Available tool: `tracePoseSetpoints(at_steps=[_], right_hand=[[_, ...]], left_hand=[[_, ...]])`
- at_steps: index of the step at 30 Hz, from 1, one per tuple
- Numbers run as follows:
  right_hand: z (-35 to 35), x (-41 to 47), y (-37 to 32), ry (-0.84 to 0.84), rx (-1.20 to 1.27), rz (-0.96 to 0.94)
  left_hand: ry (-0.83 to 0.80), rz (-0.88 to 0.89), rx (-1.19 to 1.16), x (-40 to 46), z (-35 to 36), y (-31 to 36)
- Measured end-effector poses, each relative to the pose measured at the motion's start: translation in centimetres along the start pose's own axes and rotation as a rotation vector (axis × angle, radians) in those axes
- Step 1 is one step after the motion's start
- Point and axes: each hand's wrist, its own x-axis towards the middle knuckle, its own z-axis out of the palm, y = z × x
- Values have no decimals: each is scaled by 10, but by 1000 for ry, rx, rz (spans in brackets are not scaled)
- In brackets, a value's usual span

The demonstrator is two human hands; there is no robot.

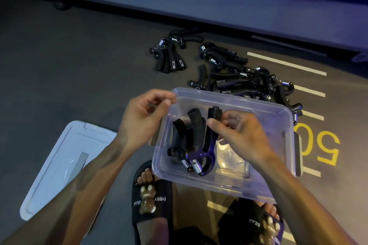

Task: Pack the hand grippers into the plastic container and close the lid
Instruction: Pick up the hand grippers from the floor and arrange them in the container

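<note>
Right hand (237,137): fingers curled, thumb and fingertips pinched on the upper handle of a black hand gripper (212,125) standing inside the container. Whether the gripper also rests on the container floor cannot be told.

Left hand (143,119): fingers curled, thumb and forefinger closed on the far left corner of the container rim.

Clear plastic container (268,117): rectangular, open, tilted, its near edge over the person's feet. Contents: several black hand grippers (191,139) bunched at the left half, handles pointing away, silver springs (196,166) toward the near wall. Right half of the floor bare, with glare.

Lid (59,157): translucent, lying flat on the floor to the left of the container, apart from it, partly covered by the left forearm.

Loose hand grippers (239,77): black with silver springs, heaped on the floor just beyond the container's far rim; a smaller cluster (169,55) lies further left, apart from the heap.

Floor (79,65): dark, with white lines and a yellow "50" (322,149) at right.

Slides (151,201): black, printed "EVERY BEAR", bear figure on the strap, below the container.
</note>
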Motion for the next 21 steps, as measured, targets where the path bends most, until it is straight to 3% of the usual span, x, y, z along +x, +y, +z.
tracePoseSetpoints(at_steps=[4,10,21], right_hand=[[20,10,14,18,-161,72],[34,22,13,105,-514,-38],[44,26,24,12,-304,100]], left_hand=[[1,81,371,14,5,-19],[-50,36,339,11,22,-42],[-26,-22,327,11,26,-47]])
